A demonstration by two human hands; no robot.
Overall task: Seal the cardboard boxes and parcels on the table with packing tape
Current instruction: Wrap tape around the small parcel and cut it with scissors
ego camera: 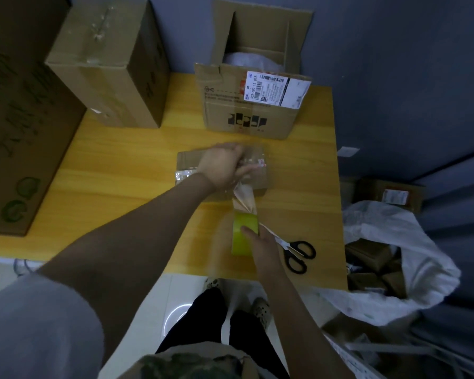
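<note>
A small flat cardboard parcel (188, 160) lies in the middle of the yellow wooden table (126, 160). My left hand (222, 166) rests on top of it, fingers on a strip of clear tape (244, 196) that runs from the parcel's top over its near edge. The strip leads down to a yellow-green tape roll (242, 236), which my right hand (260, 242) grips just in front of the parcel. Loose clear tape sticks out at the parcel's left end. Whether the left fingers pinch the tape or press it flat is blurred.
Black-handled scissors (296, 250) lie just right of the roll. An open box (252, 105) with a shipping label stands behind the parcel. A taped tall box (107, 64) and a large printed box (19, 127) stand to the left. A white bag (394, 255) of small boxes sits right of the table.
</note>
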